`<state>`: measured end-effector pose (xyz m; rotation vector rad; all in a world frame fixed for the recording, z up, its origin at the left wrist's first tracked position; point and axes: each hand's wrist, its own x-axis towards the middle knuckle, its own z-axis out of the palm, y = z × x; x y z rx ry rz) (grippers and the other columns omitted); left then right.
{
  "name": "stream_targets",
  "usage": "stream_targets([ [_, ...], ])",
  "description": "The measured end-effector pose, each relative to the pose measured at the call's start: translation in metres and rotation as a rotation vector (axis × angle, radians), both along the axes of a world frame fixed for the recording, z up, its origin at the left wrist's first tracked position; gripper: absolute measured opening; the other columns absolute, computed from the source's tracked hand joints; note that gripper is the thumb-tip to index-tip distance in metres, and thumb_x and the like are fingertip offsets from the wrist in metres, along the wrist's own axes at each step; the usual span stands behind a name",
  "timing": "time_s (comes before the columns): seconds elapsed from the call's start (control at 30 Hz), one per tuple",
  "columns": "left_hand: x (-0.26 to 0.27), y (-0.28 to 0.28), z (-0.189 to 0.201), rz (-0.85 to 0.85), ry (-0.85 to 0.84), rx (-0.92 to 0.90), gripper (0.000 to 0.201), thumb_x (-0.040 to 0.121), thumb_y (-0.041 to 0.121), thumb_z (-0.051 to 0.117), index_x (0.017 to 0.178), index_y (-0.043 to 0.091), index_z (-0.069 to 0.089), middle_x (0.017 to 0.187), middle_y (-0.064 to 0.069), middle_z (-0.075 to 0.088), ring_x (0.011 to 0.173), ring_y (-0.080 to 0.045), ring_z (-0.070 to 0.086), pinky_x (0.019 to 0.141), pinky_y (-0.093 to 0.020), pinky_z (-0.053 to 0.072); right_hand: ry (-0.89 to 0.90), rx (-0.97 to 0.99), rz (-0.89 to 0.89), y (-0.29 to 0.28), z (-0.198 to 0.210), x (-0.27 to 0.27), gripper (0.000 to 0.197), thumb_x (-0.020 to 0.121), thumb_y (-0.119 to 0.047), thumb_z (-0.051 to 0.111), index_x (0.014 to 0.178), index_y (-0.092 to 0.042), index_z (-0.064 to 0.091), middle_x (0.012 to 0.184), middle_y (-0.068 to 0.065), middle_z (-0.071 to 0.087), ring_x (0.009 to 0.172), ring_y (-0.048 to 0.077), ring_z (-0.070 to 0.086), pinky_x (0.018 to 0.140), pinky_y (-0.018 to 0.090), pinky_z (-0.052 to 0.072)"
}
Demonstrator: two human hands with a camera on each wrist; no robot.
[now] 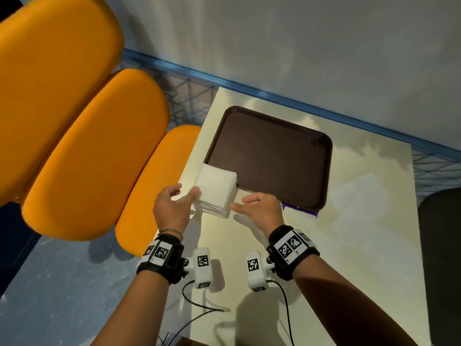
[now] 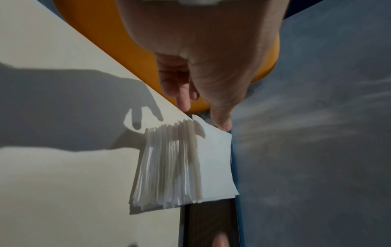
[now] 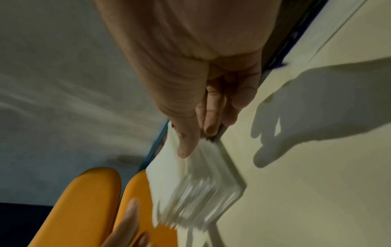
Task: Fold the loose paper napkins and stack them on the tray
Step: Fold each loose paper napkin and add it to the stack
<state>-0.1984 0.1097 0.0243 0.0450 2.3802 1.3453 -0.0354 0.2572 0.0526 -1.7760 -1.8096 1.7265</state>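
Note:
A thick stack of white paper napkins (image 1: 215, 187) (image 2: 186, 167) (image 3: 190, 180) sits in a clear holder at the table's near left corner, against the near-left corner of the brown tray (image 1: 269, 156). The tray holds nothing. My left hand (image 1: 187, 193) (image 2: 203, 117) is at the stack's near-left corner, its thumb touching the top napkin and its fingers loosely bent away from the paper. My right hand (image 1: 240, 204) (image 3: 197, 142) hovers just right of the stack with relaxed fingers, the thumb pointing at the pile. The right wrist view is blurred.
The cream table (image 1: 349, 233) stretches to the right of the tray. Orange padded seats (image 1: 94, 156) crowd the left side. A dark chair (image 1: 439, 258) stands at the right edge. A purple item (image 1: 299, 209) peeks from under the tray's near corner. Cables (image 1: 199, 305) trail below my wrists.

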Motion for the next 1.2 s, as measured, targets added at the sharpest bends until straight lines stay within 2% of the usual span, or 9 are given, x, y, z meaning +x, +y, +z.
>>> stream_targets([
  [0.1,0.016,-0.005,0.011,-0.038,0.125,0.006,0.043,0.084,0.046,0.084,0.116,0.022,0.07,0.116,0.002,0.066,0.103,-0.015,0.06,0.073,-0.021,0.047,-0.141,0.114,0.048,0.013,-0.001,0.058,0.044,0.074,-0.032,0.096,0.107,-0.016,0.071,0.103,-0.007,0.074,0.091,0.01,0.071,0.067,0.007,0.049],
  [0.17,0.036,-0.003,0.018,-0.123,0.163,0.024,0.034,0.086,0.045,0.083,0.108,0.023,0.07,0.108,0.0,0.067,0.095,-0.016,0.062,0.074,-0.03,0.051,-0.377,0.269,0.113,0.021,-0.015,0.111,0.054,0.075,-0.04,0.09,0.118,-0.017,0.067,0.117,-0.004,0.069,0.109,0.017,0.067,0.092,0.027,0.054],
  [0.23,0.061,0.005,0.024,-0.244,0.134,0.027,0.028,0.086,0.043,0.083,0.103,0.025,0.07,0.102,0.004,0.068,0.087,-0.013,0.063,0.068,-0.022,0.046,-0.597,0.317,0.161,0.021,-0.026,0.164,0.068,0.079,-0.043,0.086,0.133,-0.014,0.057,0.131,0.008,0.061,0.124,0.029,0.059,0.104,0.038,0.05],
  [0.4,0.138,0.035,0.016,-0.553,0.016,-0.023,0.02,0.083,0.037,0.087,0.095,0.03,0.072,0.093,0.013,0.07,0.079,-0.006,0.066,0.066,-0.013,0.044,-0.795,0.197,0.151,0.014,-0.052,0.256,0.097,0.078,-0.056,0.088,0.145,-0.006,0.039,0.141,0.017,0.046,0.13,0.038,0.053,0.104,0.042,0.05],
  [0.6,0.227,0.068,-0.02,-0.879,-0.097,-0.287,0.021,0.086,0.038,0.079,0.103,0.028,0.072,0.098,0.014,0.072,0.097,-0.009,0.069,0.083,-0.02,0.049,-0.604,0.167,0.142,0.013,-0.065,0.279,0.103,0.083,-0.047,0.087,0.155,-0.002,0.031,0.154,0.017,0.046,0.142,0.032,0.049,0.117,0.039,0.042],
  [0.8,0.287,0.08,-0.035,-0.951,-0.154,-0.463,0.038,0.088,0.043,0.077,0.116,0.021,0.066,0.107,0.008,0.068,0.101,-0.012,0.06,0.085,-0.021,0.039,-0.466,0.081,0.184,0.016,-0.062,0.288,0.049,0.078,-0.032,0.09,0.122,-0.018,0.073,0.122,-0.001,0.073,0.116,0.021,0.069,0.097,0.027,0.052],
  [0.9,0.306,0.078,-0.034,-0.867,-0.227,-0.434,0.038,0.085,0.045,0.081,0.108,0.024,0.059,0.103,0.008,0.066,0.098,-0.013,0.06,0.084,-0.024,0.041,-0.324,0.043,0.094,0.018,-0.06,0.301,0.031,0.075,-0.022,0.092,0.098,-0.023,0.072,0.101,-0.003,0.072,0.093,0.02,0.071,0.081,0.027,0.055],
  [1.0,0.314,0.073,-0.038,-0.78,-0.337,-0.325,0.034,0.081,0.046,0.086,0.103,0.025,0.07,0.103,0.008,0.072,0.102,-0.016,0.068,0.09,-0.027,0.05,-0.138,-0.068,-0.049,0.021,-0.054,0.315,0.04,0.072,-0.01,0.093,0.102,-0.015,0.067,0.097,0.005,0.073,0.07,0.022,0.071,0.062,0.034,0.06],
  [1.2,0.327,0.065,-0.004,-0.591,-0.744,0.009,0.033,0.09,0.047,0.079,0.101,0.015,0.079,0.084,0.004,0.077,0.074,-0.014,0.071,0.071,-0.025,0.057,0.235,-0.281,0.036,0.038,-0.007,0.345,0.062,0.077,-0.003,0.092,0.129,-0.02,0.063,0.098,0.01,0.075,0.086,0.022,0.075,0.068,0.033,0.059],
])
